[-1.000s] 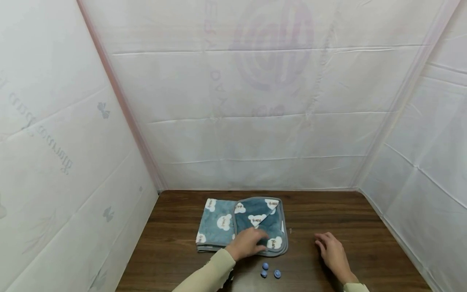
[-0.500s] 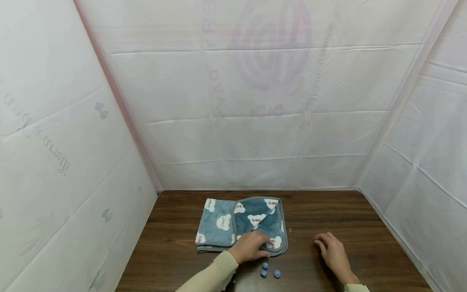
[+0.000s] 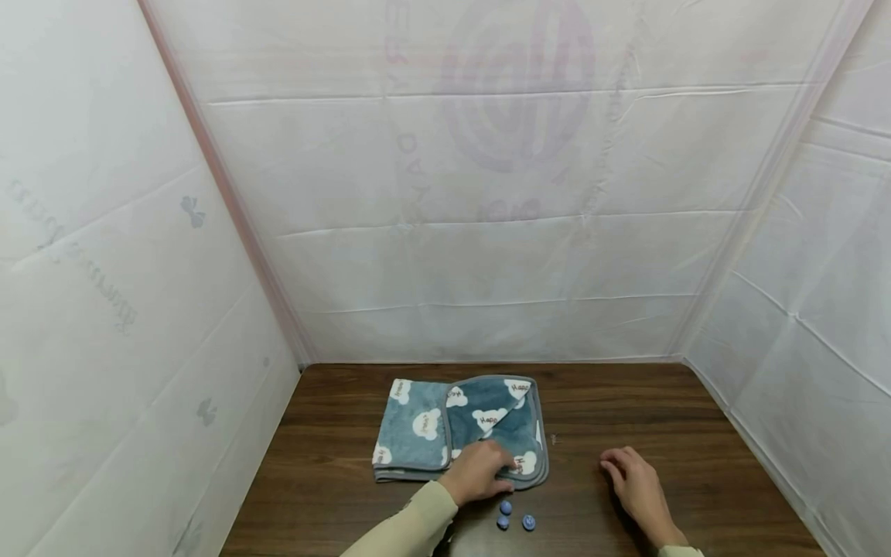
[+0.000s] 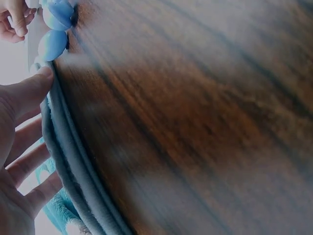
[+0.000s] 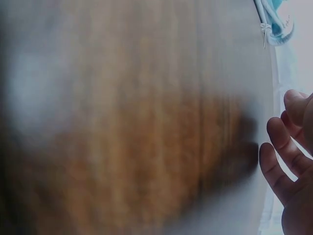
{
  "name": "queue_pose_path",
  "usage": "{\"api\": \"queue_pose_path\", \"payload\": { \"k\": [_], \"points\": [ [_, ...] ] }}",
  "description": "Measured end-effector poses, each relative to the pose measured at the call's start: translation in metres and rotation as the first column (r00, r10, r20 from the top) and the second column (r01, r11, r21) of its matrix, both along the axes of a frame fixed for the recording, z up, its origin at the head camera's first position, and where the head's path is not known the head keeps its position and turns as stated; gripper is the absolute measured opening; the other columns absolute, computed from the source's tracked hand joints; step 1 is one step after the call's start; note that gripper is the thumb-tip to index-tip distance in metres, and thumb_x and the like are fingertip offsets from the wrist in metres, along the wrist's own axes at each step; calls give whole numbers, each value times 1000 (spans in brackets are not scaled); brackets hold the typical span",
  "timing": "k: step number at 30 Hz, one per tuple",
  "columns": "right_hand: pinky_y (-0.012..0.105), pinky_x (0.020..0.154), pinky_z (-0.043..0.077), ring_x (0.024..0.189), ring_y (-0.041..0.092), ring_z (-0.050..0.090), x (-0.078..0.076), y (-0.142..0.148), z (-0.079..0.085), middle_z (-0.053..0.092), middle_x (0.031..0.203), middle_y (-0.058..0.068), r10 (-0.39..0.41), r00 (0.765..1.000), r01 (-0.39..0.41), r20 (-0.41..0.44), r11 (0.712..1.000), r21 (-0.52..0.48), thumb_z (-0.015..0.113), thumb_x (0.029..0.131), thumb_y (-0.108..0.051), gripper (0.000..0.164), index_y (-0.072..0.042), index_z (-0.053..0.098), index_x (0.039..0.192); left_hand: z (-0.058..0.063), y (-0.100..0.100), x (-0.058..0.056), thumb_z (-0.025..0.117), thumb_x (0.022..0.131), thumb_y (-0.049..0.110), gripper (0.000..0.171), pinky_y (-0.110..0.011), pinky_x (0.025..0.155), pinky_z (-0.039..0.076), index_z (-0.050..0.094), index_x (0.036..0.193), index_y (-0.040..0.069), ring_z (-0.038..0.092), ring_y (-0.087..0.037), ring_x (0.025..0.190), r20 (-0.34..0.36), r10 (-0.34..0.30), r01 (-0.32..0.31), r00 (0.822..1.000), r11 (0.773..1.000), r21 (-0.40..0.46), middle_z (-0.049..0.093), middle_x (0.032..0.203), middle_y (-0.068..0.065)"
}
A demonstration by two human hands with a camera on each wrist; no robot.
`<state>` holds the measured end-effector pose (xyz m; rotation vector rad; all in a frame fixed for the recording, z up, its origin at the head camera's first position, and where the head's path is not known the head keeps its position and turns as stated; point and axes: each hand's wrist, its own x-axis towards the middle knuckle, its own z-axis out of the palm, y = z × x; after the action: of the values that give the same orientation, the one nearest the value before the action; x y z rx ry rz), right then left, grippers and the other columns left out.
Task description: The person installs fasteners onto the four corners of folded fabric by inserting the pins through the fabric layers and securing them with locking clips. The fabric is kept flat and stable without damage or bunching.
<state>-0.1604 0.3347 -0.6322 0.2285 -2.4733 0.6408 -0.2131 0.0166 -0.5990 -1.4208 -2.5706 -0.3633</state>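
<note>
A folded teal blanket (image 3: 411, 422) with white bear-shaped patches and grey piping lies on the table. My left hand (image 3: 479, 470) rests on its front right part. In the left wrist view, the thumb (image 4: 36, 90) lies along the layered grey edge (image 4: 73, 152) while the spread fingers reach over the top of the cloth. Just in front of the blanket sit three small round blue pieces, one with a mark on its face (image 3: 529, 523). Off to the right, my right hand (image 3: 636, 491) rests near the tabletop, fingers loosely bent and holding nothing.
The dark wood table (image 3: 334, 510) is enclosed by a white sheet wall at the back (image 3: 487, 263), another at the left (image 3: 139, 309) and one at the right (image 3: 821, 325). A small pale mark (image 3: 554, 439) shows on the wood right of the blanket.
My left hand has slid slightly right along the blanket's front edge. The right hand, the blanket and the blue pieces stay where they were.
</note>
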Motion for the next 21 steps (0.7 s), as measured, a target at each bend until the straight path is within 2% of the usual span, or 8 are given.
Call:
{"api": "queue_pose_path", "payload": {
  "k": [9, 13, 18, 21],
  "points": [
    [35, 55, 50, 68, 6, 55, 0, 0, 0, 58, 78, -11, 11, 1000, -12, 7, 1000, 19, 76, 72, -7, 19, -20, 66, 81, 2, 0, 0, 70, 80, 39, 24, -18, 72, 48, 71, 100, 25, 55, 1, 83, 9, 2, -2, 1000, 1000, 14, 65, 94, 16],
    [37, 56, 50, 69, 7, 56, 0, 0, 1, 61, 78, -11, 27, 999, -27, 21, 999, 24, 76, 72, -8, 19, -21, 65, 81, 1, 1, 0, 70, 82, 31, 17, -18, 74, 48, 71, 99, 25, 55, 0, 83, -26, -4, 4, 1000, 1000, 7, 65, 93, 15],
    [32, 54, 49, 66, 2, 53, -1, 0, 3, 61, 77, -12, 38, 998, -39, 54, 999, 8, 76, 73, -8, 19, -22, 65, 81, -1, 2, 0, 67, 84, 25, 13, -18, 73, 48, 70, 97, 26, 55, -1, 82, -62, 0, -2, 998, 1000, -18, 64, 92, 16],
    [29, 52, 48, 64, -1, 51, -2, -1, 5, 60, 75, -13, 55, 997, -55, 50, 998, -4, 77, 72, -8, 20, -22, 65, 81, -3, 3, -1, 64, 86, 25, 7, -19, 67, 48, 69, 91, 26, 54, -1, 77, -74, 9, -10, 997, 1000, -19, 63, 86, 16]
  ]
}}
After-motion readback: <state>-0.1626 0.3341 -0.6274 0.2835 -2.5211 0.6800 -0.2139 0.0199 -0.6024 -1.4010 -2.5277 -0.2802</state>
